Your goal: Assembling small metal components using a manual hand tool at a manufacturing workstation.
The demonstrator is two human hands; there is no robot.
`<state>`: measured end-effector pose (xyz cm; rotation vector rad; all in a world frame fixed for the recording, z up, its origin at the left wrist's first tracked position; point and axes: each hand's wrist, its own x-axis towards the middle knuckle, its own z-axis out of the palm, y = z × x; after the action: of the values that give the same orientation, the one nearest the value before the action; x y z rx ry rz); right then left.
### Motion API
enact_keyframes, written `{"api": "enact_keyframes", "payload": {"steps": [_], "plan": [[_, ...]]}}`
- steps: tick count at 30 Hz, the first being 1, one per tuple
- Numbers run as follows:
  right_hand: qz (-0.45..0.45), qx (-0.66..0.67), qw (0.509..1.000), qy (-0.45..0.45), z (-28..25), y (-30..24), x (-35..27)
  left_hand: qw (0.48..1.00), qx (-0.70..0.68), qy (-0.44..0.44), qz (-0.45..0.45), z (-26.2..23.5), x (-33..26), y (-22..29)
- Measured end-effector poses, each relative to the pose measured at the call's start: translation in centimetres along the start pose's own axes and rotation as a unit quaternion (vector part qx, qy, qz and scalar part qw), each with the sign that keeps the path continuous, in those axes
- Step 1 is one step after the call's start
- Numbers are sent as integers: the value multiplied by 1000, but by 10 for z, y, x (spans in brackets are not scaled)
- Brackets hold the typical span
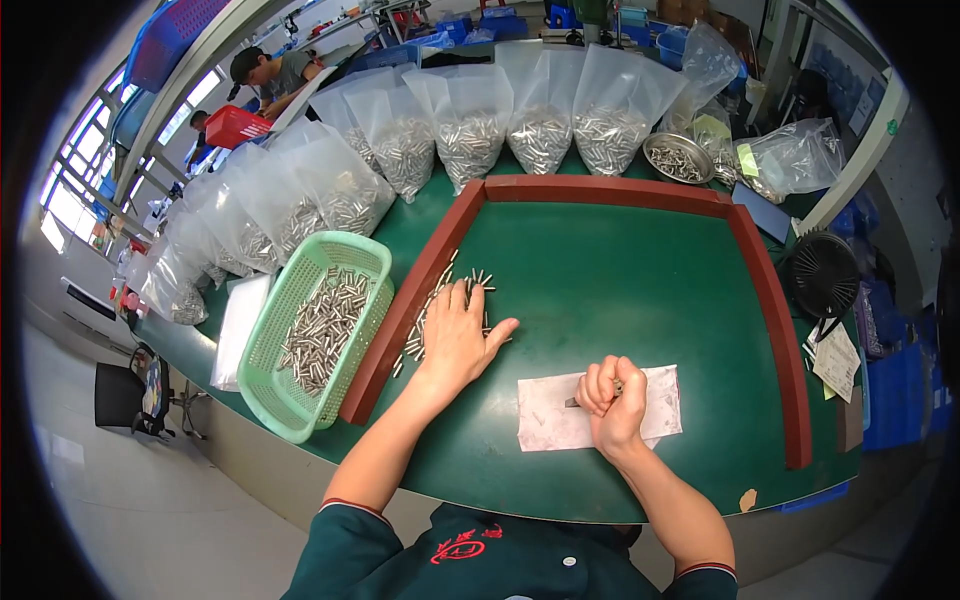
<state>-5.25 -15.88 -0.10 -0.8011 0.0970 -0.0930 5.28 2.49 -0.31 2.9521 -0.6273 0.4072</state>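
My left hand (458, 335) lies palm down with its fingers stretched over a loose spread of small metal pins (412, 345), beside the left bar of a dark red frame (432, 275). Part of the spread is hidden under the palm. Closed in a fist, my right hand (614, 402) is over a stained white cloth (545, 415). A dark, pointed end sticks out on the fist's left side and a small brassy bit shows at its top; I cannot make out what is held. Left of the frame, a light green basket (262, 375) contains many similar pins.
Clear plastic bags (405, 140) filled with metal pins line the table's back and left. A round metal bowl (680, 158) of pins stands at the back right. A black fan (822, 275) and paper slips (836, 360) are beyond the frame's right bar. A co-worker (285, 80) bends over at the far left.
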Motion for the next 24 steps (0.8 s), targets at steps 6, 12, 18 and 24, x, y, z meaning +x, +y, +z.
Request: {"api": "enact_keyframes", "payload": {"steps": [6,12,18,24], "plan": [[9,-16,1000,-15,4,-1,1,998,0,59,-23,20,32,-13],[18,-11,1000,-3,1,1,-1,997,7,34,-65,32,46,-10],[12,23,1000,6,3,2,-3,994,-35,103,-16,20,9,-14],[-14,12,1000,-1,5,3,-3,988,-142,35,45,-6,-35,-11]]}}
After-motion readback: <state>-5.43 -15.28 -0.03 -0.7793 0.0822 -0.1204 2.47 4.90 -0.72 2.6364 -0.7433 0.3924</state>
